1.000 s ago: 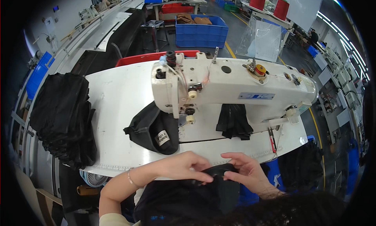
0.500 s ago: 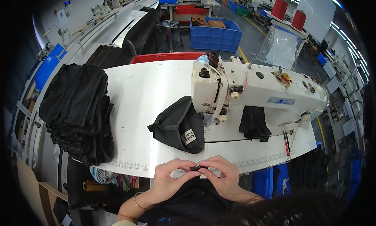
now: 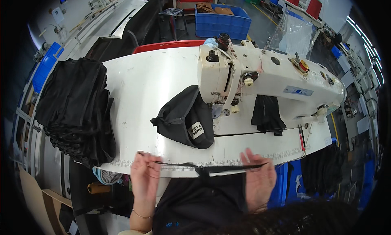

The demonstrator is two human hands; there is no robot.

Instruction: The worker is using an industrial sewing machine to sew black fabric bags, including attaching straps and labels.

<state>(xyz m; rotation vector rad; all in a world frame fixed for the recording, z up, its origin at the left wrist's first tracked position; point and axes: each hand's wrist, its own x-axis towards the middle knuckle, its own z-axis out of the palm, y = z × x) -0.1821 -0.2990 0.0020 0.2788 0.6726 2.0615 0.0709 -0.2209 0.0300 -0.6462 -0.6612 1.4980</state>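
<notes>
A thin black fabric strap (image 3: 230, 168) runs sideways between my hands in front of the table's near edge, with a knot-like bunch at its middle. My left hand (image 3: 145, 176) pinches one end. At the other end the strap passes into my right hand (image 3: 260, 180), held between the fingers, which are slightly blurred. Beyond the hands a black fabric pouch (image 3: 175, 121) with a pale label lies on the table, its right side beside the needle area of the white sewing machine (image 3: 269, 68).
A tall stack of black fabric pieces (image 3: 75, 109) sits at the table's left. Black strips (image 3: 266, 115) lie under the machine arm, near red-handled snips (image 3: 301, 137). A red bin (image 3: 167, 45) stands behind the white table (image 3: 134, 96); a small fan (image 3: 106, 176) is below its edge.
My hands were together, pinching a small bunched black piece. They have moved apart to left and right, with the strap now stretched between them. The view has tilted down slightly.
</notes>
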